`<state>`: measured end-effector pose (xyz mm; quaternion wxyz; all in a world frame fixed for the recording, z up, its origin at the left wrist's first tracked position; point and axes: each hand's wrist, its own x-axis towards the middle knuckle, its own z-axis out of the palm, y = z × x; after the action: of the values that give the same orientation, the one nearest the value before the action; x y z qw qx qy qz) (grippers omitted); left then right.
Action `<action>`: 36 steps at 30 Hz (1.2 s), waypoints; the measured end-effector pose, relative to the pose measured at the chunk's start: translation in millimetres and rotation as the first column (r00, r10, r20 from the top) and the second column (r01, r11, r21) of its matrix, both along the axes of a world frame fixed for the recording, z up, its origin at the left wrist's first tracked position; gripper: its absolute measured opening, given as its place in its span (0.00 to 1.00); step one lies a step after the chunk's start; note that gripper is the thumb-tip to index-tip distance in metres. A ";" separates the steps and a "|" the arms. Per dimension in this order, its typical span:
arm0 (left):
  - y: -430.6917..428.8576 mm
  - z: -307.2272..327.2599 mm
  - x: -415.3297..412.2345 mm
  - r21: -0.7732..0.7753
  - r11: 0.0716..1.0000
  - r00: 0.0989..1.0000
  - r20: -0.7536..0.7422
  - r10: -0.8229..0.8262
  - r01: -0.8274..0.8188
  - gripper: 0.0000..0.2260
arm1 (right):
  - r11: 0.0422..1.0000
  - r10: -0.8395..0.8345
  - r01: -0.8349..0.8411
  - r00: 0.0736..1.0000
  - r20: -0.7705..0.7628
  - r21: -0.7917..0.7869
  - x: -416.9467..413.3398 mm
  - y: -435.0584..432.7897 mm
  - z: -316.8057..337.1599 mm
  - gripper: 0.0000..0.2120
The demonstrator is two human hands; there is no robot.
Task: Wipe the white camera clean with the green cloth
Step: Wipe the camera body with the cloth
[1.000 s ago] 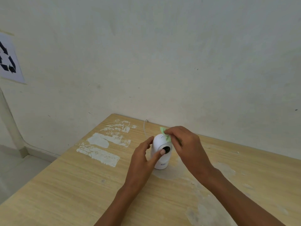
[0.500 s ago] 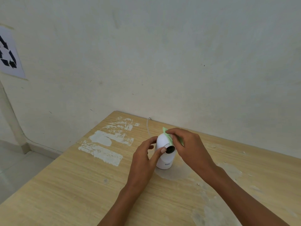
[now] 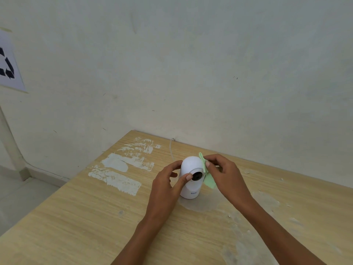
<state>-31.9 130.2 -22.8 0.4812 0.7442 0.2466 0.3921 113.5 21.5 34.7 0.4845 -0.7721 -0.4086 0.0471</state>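
Observation:
The white camera (image 3: pixel 191 165), a small domed unit with a round black lens facing me, stands upright on the wooden table (image 3: pixel 80 217). My left hand (image 3: pixel 166 184) grips its left side, thumb tip beside the lens. My right hand (image 3: pixel 227 176) pinches the green cloth (image 3: pixel 209 181), a small pale strip pressed against the camera's right side; part of the cloth hangs below my fingers and a tip sticks up above them.
A thin white cable (image 3: pixel 171 148) runs from behind the camera toward the wall. White paint patches (image 3: pixel 118 175) mark the table to the left. The table's left edge drops to the floor. A recycling sign (image 3: pixel 7 66) hangs on the wall.
My right hand has drawn the green cloth from the top of the camera's dome down its right side, so more cloth hangs free. My left hand keeps its hold.

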 end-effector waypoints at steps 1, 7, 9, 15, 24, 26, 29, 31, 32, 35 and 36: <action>0.2 -0.3 0.1 0.001 1.000 1.000 -0.001 0.000 0.000 0.17 | 1.000 -0.010 0.011 0.999 -0.042 0.003 0.9 -0.8 -1.7 0.09; 1.2 -1.5 -1.3 0.013 1.000 1.000 -0.005 0.005 -0.005 0.17 | 0.994 0.067 -0.065 0.998 -0.019 0.093 -9.5 3.8 2.1 0.10; 1.2 -1.7 -1.3 0.012 1.000 1.000 -0.004 0.005 -0.005 0.17 | 0.993 0.062 -0.055 0.996 -0.065 0.102 -9.7 2.4 -3.8 0.10; 0.7 -0.9 -1.9 0.002 1.000 1.000 0.005 0.005 -0.005 0.17 | 0.995 0.093 -0.095 0.995 0.039 0.042 -14.2 9.9 6.5 0.11; 1.0 -0.3 -2.2 0.002 1.000 1.000 0.014 -0.005 0.005 0.18 | 0.983 0.184 -0.177 0.950 0.251 -0.052 -21.9 11.8 7.7 0.13; 1.6 -0.6 -2.5 -0.005 1.000 1.000 0.004 -0.016 0.016 0.18 | 0.973 0.232 -0.213 0.923 0.308 -0.094 -26.3 11.5 5.1 0.13; 1.4 2.6 -3.7 -0.009 0.999 0.999 -0.010 -0.037 0.036 0.24 | 0.973 0.231 -0.221 0.943 0.238 -0.067 -25.9 7.8 6.4 0.13; 0.5 8.1 -6.5 -0.030 1.000 1.000 0.031 -0.005 0.006 0.26 | 0.972 0.234 -0.225 0.951 0.200 -0.070 -28.2 6.6 9.2 0.14; -0.5 12.0 -8.4 -0.020 1.000 0.998 0.066 0.018 -0.016 0.23 | 0.972 0.233 -0.225 0.956 0.179 -0.061 -29.8 5.9 10.9 0.15; -2.3 27.8 -9.0 0.150 0.989 0.998 0.056 -0.003 -0.005 0.17 | 0.975 0.221 -0.220 0.974 0.057 -0.013 -28.3 3.4 12.7 0.20; -2.4 32.5 -6.7 0.235 0.972 0.999 0.012 -0.033 0.029 0.16 | 0.976 0.216 -0.216 0.976 0.007 0.000 -26.8 2.6 12.0 0.21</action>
<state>-38.6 127.7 9.7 0.3978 0.7965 0.1831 0.4169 86.7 24.1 46.7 0.4752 -0.7231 -0.4919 0.0965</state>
